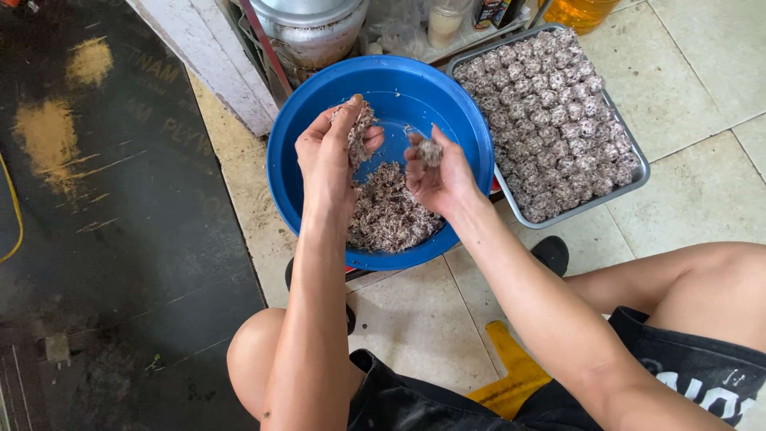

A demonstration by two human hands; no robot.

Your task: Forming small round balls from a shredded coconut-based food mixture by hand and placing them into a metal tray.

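My left hand (329, 152) is held over a big blue basin (295, 136) and grips a handful of brown-and-white shredded mixture (361, 128). Close beside it, my right hand (437, 177) pinches a small lump of the same mixture (431, 152) between its fingertips. A heap of the loose mixture (391, 214) lies in the bottom of the basin, just under both hands. To the right of the basin, a grey metal tray (630, 187) is packed with several rows of rolled balls (550, 120) of that mixture.
The basin and tray sit on a beige tiled floor (702, 191). A dark board (104, 207) covers the floor at left. A white post (215, 56), a lidded pot (311, 28), jars and a bottle of yellow oil (578, 12) stand behind. My bare knees flank a yellow stool (511, 375).
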